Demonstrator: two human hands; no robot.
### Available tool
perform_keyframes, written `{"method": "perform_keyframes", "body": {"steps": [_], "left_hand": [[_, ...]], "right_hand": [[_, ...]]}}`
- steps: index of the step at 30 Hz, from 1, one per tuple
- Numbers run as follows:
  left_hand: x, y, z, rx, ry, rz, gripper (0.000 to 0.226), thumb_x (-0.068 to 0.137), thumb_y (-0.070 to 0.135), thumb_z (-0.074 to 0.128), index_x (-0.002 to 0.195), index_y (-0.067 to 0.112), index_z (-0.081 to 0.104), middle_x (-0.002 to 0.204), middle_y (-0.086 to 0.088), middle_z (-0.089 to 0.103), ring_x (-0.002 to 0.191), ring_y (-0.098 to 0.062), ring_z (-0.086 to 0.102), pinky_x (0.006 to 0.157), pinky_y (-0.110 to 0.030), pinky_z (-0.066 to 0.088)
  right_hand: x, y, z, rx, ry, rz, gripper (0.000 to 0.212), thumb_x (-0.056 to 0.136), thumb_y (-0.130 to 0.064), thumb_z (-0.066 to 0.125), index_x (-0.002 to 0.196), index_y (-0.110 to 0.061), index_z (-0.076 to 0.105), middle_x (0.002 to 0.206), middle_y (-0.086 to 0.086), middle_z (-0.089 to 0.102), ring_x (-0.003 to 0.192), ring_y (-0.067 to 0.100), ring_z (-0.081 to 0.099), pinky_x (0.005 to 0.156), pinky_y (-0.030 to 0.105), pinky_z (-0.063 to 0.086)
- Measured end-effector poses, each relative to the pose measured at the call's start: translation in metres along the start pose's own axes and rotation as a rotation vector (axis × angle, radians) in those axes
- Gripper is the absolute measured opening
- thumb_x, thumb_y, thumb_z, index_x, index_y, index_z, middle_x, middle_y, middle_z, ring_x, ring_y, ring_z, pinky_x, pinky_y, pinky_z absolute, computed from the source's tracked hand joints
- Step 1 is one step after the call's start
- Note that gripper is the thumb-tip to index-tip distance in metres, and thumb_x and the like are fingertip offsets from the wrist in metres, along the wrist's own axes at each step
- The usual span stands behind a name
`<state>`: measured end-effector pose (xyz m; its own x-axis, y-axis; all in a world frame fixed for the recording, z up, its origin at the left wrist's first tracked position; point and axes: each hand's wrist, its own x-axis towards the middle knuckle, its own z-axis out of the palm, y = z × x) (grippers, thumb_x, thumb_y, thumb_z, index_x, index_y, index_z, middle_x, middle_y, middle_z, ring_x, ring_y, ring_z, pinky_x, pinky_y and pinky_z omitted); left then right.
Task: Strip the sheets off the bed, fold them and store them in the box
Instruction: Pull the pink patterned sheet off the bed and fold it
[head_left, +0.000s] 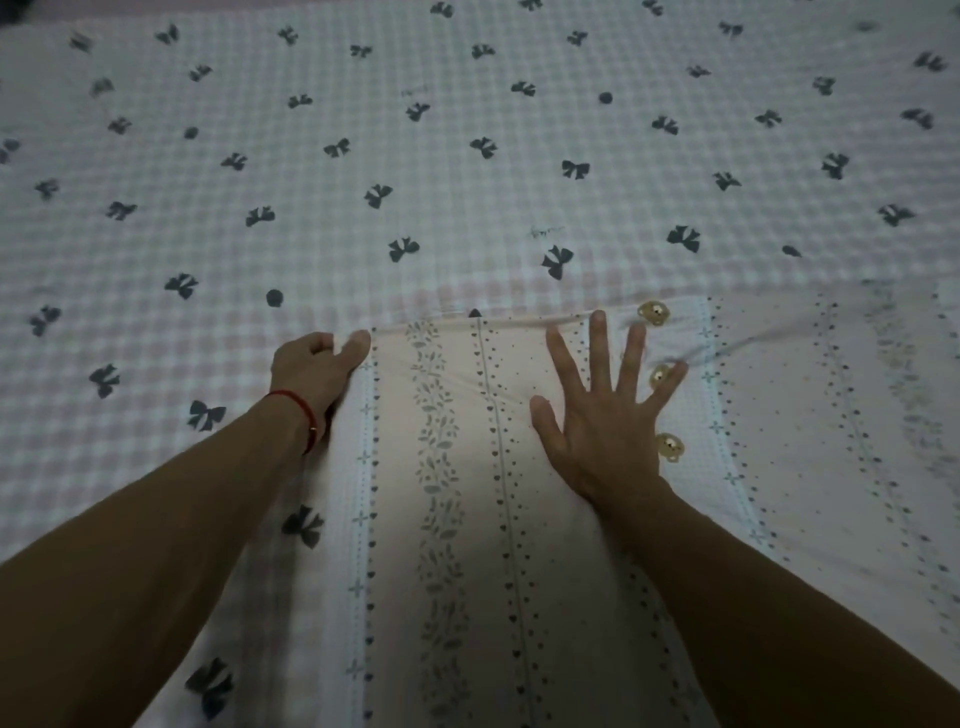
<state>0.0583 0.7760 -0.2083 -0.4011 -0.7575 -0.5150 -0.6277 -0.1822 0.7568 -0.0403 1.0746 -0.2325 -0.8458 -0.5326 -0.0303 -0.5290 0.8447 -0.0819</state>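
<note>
Two hands work the soft, limp pale floral-striped sheet (467, 467): left hand (317, 371) pinches its upper-left corner, the best hold; right hand (602, 415) presses flat, fingers spread.

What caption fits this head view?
Left hand pinches the striped sheet edge while the right hand presses it flat.

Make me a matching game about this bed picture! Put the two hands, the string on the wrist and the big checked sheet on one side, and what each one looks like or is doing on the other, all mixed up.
Things:
1. left hand
2. right hand
3. wrist string
4. checked sheet

Descriptions:
A. red
B. covered in dark bows
C. fingers spread flat on the striped sheet
D. pinching the striped sheet's corner

Pairs: 1-D, 2-C, 3-A, 4-B
</note>
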Motion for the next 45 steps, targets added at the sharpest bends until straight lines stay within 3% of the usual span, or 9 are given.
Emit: {"method": "perform_keyframes", "body": {"steps": [8,12,18,22,25,29,36,42,45], "left_hand": [[-0.072,0.002,-0.019,-0.21,-0.179,0.022,0.028,0.093,0.038,0.069,0.098,0.011,0.073,0.087,-0.005,0.077,0.084,-0.025,0.074,0.079,-0.039,0.059],[-0.158,-0.041,-0.045,0.075,-0.122,0.096,0.03,0.097,0.043,0.062,0.101,0.016,0.073,0.082,-0.002,0.075,0.075,-0.024,0.068,0.065,-0.033,0.054],[-0.259,-0.113,-0.077,0.401,-0.193,-0.135,0.078,0.075,0.089,0.047,0.09,0.016,0.07,0.095,-0.011,0.074,0.091,-0.028,0.07,0.091,-0.038,0.054],[-0.305,-0.098,-0.077,0.287,-0.177,-0.084,0.04,0.093,0.061,0.054,0.108,0.025,0.065,0.106,0.008,0.064,0.099,-0.023,0.062,0.093,-0.037,0.049],[-0.32,-0.073,-0.078,0.199,-0.245,-0.045,0.079,0.079,0.067,0.066,0.146,0.029,0.05,0.133,0.0,0.065,0.108,-0.028,0.069,0.097,-0.048,0.055],[-0.363,-0.023,-0.056,0.166,-0.402,0.139,0.052,0.097,0.04,0.06,0.147,0.038,0.046,0.09,-0.018,0.07,0.052,-0.031,0.045,0.057,-0.04,0.047],[-0.455,0.054,0.037,0.082,-0.622,0.45,0.035,0.104,0.017,0.054,0.136,0.031,0.056,0.051,-0.003,0.051,0.043,-0.023,0.051,0.047,-0.032,0.051],[-0.509,0.082,0.185,0.073,-0.692,0.62,0.04,0.101,0.027,0.054,0.141,0.029,0.049,0.076,-0.022,0.069,0.062,-0.031,0.066,0.063,-0.047,0.059],[-0.52,0.078,0.253,-0.035,-0.874,0.344,0.068,0.102,0.039,0.054,0.158,0.036,0.016,0.087,-0.017,0.072,0.078,-0.035,0.07,0.079,-0.047,0.06]], "right_hand": [[0.004,0.005,0.004,0.036,-0.041,-0.023,0.072,0.097,-0.067,0.018,0.161,-0.039,0.001,0.17,0.007,-0.011,0.154,0.042,-0.013,0.106,0.082,0.001],[0.01,0.009,-0.004,0.091,-0.154,-0.037,0.075,0.092,-0.076,0.004,0.157,-0.044,-0.013,0.166,0.002,-0.027,0.15,0.039,-0.027,0.106,0.08,-0.013],[-0.08,0.04,-0.045,0.172,-0.291,-0.243,0.066,0.101,-0.066,0.003,0.157,-0.04,-0.019,0.164,0.0,-0.032,0.15,0.029,-0.031,0.115,0.068,-0.015],[-0.219,0.07,-0.048,0.269,-0.153,-0.275,0.063,0.105,-0.055,0.012,0.162,-0.033,-0.003,0.17,0.0,-0.013,0.156,0.025,-0.014,0.124,0.057,-0.005],[-0.257,0.09,-0.045,0.313,-0.213,-0.246,0.06,0.105,-0.055,0.007,0.162,-0.035,0.003,0.17,-0.007,-0.008,0.157,0.016,-0.008,0.125,0.047,-0.008],[-0.259,0.099,-0.078,0.715,-0.37,-0.098,0.055,0.106,-0.054,0.014,0.159,-0.041,0.018,0.166,-0.019,-0.005,0.155,0.002,-0.005,0.125,0.032,-0.013],[-0.267,0.131,-0.155,1.271,-0.517,0.267,0.051,0.098,-0.068,0.035,0.124,-0.041,0.069,0.129,-0.015,0.068,0.112,0.006,0.067,0.105,0.034,0.05],[-0.276,0.215,-0.198,1.719,-0.361,0.625,0.047,0.108,-0.034,0.031,0.096,-0.015,0.073,0.081,0.003,0.079,0.067,0.015,0.074,0.059,0.032,0.06],[-0.277,0.273,-0.189,1.796,-0.103,0.829,0.05,0.111,-0.027,0.026,0.092,-0.023,0.072,0.083,-0.005,0.073,0.067,-0.001,0.069,0.063,0.021,0.054]]}}
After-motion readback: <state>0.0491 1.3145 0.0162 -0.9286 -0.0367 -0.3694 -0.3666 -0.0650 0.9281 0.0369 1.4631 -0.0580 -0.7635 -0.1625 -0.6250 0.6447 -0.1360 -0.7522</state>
